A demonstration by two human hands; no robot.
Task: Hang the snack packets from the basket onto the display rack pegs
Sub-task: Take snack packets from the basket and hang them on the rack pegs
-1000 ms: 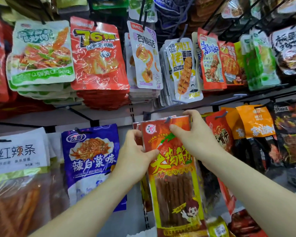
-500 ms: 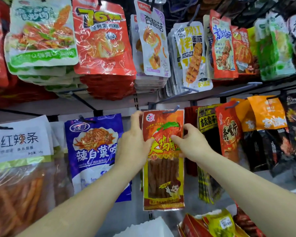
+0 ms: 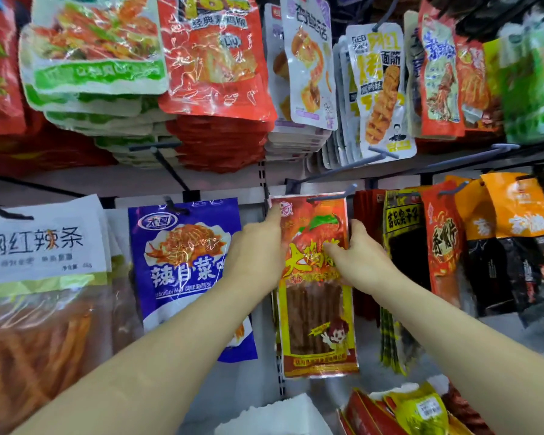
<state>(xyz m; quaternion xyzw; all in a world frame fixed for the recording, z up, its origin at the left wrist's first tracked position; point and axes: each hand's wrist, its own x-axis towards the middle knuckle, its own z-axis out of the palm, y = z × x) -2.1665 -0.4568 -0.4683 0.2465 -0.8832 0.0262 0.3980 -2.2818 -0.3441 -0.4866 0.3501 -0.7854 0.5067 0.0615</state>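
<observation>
Low at the bottom edge of the rack (image 3: 233, 183), spare packets (image 3: 418, 409) lie ready for me to grab. Higher, my right hand (image 3: 358, 255) pinches the right side of the red packet (image 3: 318, 324), thumb in front, to keep it straight. My left hand (image 3: 258, 249) lays its thumb along the left side. Its fingers hide behind, so I cannot tell if it grips. Farther back, the peg (image 3: 330, 197) runs through the packet's top, so it hangs.
</observation>
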